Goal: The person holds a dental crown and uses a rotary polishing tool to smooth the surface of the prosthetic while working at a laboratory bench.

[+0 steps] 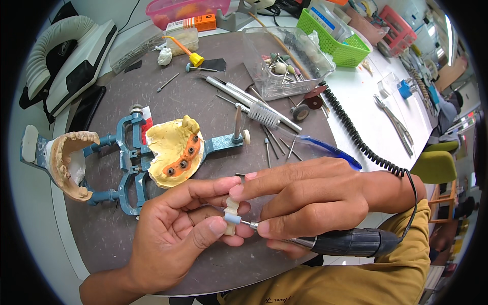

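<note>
My left hand [180, 234] pinches a small white dental piece [231, 206] between fingers and thumb near the table's front. My right hand [325, 198] grips a black and silver rotary handpiece [351, 243], its coiled cord rising at the right. The handpiece's pale blue cylindrical tip [232, 218] lies against the white piece; my right fingertips also reach that piece. Just beyond my hands is a blue articulator [226, 141] bearing a yellow dental cast [168, 137] with an orange strip and dark cylinders, and a pinkish cast [66, 162] on its left side.
Around the grey mat [107, 234] are a clear box of burs [259, 86], loose instruments [229, 91], a brush [264, 114], a blue pen [330, 150], pliers [394, 124], a green basket [351, 58], a pink container [188, 7] and a white machine with hose [89, 66].
</note>
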A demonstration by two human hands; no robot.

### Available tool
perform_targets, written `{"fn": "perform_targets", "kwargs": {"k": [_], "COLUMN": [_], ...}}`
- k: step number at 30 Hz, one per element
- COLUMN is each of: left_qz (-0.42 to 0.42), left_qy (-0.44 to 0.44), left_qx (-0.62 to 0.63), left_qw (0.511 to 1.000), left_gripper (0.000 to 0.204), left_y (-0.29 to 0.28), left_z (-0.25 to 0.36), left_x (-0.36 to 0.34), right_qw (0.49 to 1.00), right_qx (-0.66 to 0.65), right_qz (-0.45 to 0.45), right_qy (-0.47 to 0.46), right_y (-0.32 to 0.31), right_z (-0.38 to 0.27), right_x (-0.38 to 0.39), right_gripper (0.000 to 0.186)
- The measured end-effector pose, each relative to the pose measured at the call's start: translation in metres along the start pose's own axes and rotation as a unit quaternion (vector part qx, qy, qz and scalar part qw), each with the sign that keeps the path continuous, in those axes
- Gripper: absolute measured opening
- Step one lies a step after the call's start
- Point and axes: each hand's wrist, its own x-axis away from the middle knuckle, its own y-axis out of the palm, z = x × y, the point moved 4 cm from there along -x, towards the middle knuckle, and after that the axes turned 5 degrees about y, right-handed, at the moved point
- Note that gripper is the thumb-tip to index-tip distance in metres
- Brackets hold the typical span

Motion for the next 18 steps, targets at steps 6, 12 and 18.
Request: {"fn": "perform_targets", "kwargs": {"k": [6,12,18], "left_qz": [0.002,-0.045,-0.014], "left_qy": [0.003,0.025,0.016], "left_qx": [-0.002,-0.007,0.001], "left_qw": [1.0,0.999,1.0], "left_gripper": [0.05,0.043,0.048], "left_y": [-0.0006,-0.0057,-0.0017], "left_z": [-0.0006,-0.0017,-0.0011], "left_x": [0.0001,0.0008,-0.0005], "right_qw": [1.0,1.0,0.999], "right_qx": [0.006,0.015,0.028], "right_qz": [0.003,0.02,0.03], "right_qy": [0.006,0.015,-0.011], "right_y": [-0.0006,-0.0021,0.0006], "right_z": [-0.0006,0.0019,-0.0006], "right_x": [-0.0012,-0.0006,-0.0014], "right_gripper": [0.027,0.026,0.023]}}
